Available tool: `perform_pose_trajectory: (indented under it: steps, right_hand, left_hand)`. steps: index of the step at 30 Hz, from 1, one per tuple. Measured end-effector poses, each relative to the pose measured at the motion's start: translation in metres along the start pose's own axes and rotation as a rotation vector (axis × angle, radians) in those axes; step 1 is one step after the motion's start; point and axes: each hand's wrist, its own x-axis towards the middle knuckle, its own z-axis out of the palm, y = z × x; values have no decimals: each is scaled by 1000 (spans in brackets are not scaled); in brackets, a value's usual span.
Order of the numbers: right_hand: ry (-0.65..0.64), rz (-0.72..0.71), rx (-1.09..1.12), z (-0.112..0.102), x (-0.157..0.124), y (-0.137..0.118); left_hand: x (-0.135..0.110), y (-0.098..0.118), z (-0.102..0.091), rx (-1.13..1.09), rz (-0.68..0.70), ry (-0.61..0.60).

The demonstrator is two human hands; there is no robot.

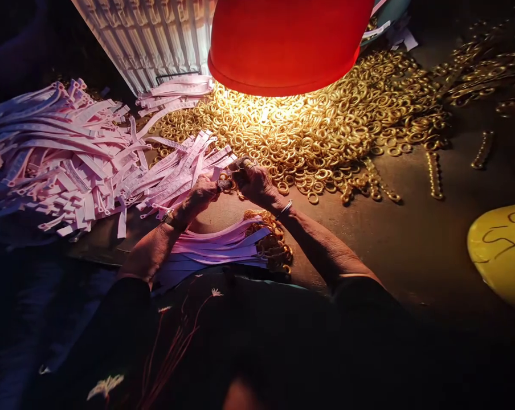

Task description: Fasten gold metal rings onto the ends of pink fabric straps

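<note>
A big heap of gold metal rings point(326, 119) lies lit under a red lamp shade point(283, 40). White plastic strips point(61, 154) are piled at the left. My left hand point(204, 191) is closed on a white strip point(189, 171) at the edge of that pile. My right hand point(253, 179) is pinched shut on gold rings right beside it, the two hands touching. A bundle of strips strung with rings point(223, 245) lies below my wrists.
A white ribbed panel point(146, 40) stands at the back left. Short chains of linked rings point(434, 173) lie on the dark brown table point(411, 239) to the right. A yellow object with black marks point(501, 250) sits at the right edge.
</note>
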Motion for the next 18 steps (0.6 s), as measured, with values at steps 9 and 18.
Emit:
perform_pose_trajectory:
  steps: [9, 18]
  right_hand:
    - [98, -18, 368, 21, 13, 0]
    - [223, -247, 58, 22, -20, 9]
  left_hand:
    - [-7, 17, -9, -45, -128, 41]
    - [-18, 14, -4, -151, -157, -20]
